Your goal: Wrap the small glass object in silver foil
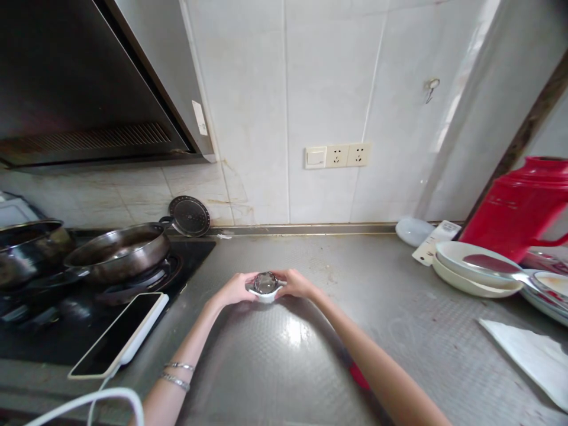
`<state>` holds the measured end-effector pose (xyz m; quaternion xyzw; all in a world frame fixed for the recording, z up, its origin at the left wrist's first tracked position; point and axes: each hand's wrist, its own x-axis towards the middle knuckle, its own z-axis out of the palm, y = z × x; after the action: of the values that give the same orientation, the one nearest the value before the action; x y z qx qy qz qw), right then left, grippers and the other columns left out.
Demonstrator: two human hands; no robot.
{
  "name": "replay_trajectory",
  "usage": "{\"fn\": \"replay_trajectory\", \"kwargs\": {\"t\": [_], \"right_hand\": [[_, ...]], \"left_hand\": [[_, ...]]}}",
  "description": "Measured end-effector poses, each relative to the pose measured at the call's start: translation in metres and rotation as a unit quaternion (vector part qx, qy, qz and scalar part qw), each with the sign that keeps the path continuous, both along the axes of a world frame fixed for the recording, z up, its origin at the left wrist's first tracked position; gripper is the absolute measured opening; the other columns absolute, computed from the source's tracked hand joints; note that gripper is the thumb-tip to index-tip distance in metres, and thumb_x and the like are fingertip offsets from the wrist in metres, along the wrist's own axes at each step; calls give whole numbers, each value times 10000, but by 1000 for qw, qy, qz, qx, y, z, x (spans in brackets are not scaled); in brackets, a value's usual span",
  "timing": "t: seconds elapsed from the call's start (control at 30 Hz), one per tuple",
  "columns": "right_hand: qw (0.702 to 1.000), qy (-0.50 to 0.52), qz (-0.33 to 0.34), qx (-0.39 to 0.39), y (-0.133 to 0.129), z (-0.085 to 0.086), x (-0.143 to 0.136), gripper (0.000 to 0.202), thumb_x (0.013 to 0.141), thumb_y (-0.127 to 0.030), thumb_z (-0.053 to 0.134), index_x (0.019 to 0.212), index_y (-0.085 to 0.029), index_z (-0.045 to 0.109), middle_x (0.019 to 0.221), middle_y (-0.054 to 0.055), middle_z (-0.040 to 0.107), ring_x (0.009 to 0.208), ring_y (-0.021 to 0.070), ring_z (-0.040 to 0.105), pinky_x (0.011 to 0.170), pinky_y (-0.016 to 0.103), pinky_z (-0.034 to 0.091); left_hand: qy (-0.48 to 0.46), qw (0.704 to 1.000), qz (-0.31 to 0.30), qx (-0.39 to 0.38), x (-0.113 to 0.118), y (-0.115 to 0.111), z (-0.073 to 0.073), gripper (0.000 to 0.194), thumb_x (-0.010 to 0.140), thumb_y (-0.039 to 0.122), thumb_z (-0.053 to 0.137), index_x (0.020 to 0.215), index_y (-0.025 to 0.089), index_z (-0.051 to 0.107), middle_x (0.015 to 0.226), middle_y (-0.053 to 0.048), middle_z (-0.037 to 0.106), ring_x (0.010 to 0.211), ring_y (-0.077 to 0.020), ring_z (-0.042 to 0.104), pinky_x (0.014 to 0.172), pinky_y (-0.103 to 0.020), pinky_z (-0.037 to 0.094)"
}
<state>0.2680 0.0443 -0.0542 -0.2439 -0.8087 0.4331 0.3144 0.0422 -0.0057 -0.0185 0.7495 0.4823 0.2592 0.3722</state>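
Bangled left hand [234, 289] and right hand [296, 284] cup a small bowl [265, 287] at twelve o'clock, fingers wrapped round its sides; phone [119, 333] at nine. Steadying step; lifting needs level hands.

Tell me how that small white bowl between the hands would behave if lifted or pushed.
The small white bowl looks glazed, so probably rigid and breakable if dropped. It is low and wide, so unlikely to tip; the left hand and right hand steady both sides. On the shiny metal counter it would likely slide easily.
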Motion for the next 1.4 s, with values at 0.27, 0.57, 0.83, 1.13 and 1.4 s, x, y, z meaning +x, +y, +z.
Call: {"fn": "replay_trajectory", "kwargs": {"t": [0.27, 0.57, 0.83, 1.13, 1.4], "right_hand": [[998, 43, 10, -41, -7, 16, 29, 779, 538, -227, 833, 1272, -194, 575, 1259, 84, 622, 1180, 294, 567, 1050, 419, 404], [996, 16, -42, -79, -17, 25, 114, 825, 529, -264, 857, 1293, -194, 556, 1279, 89, 607, 1209, 323, 537, 1082, 478, 359], [989, 22, -85, -120, -34, 17, 156, 807, 511, -285, 858, 1263, -182, 583, 1270, 108, 611, 1213, 345, 527, 1090, 512, 331], [986, 41, -81, -140, -40, 3, 158, 768, 523, -263, 851, 1242, -180, 593, 1284, 101, 602, 1231, 316, 517, 1103, 491, 313], [985, 48, -66, -151, -41, -2, 154, 720, 532, -238, 840, 1212, -160, 616, 1230, 118, 636, 1178, 321, 557, 1058, 464, 372]], "left_hand": [[-14, 1000, -3, 20, 22, 2, 12, 699, 574, 143, 734, 1254, 163, 575, 1227, -79, 642, 1112, -243, 610, 1007, -349, 438], [-76, 993, -81, 27, 99, 16, 7, 645, 585, 131, 730, 1216, 150, 598, 1217, -100, 647, 1104, -246, 610, 1000, -368, 439], [-91, 987, -128, 23, 141, 17, -4, 615, 608, 120, 699, 1214, 150, 601, 1197, -82, 661, 1101, -236, 609, 978, -331, 445], [-25, 996, -85, 33, 143, 13, -15, 654, 587, 175, 722, 1229, 154, 599, 1156, -66, 683, 1041, -245, 632, 923, -314, 464], [-38, 994, -97, 27, 144, 11, -20, 634, 592, 149, 708, 1216, 159, 603, 1141, -53, 688, 1018, -223, 636, 913, -297, 464]]}}
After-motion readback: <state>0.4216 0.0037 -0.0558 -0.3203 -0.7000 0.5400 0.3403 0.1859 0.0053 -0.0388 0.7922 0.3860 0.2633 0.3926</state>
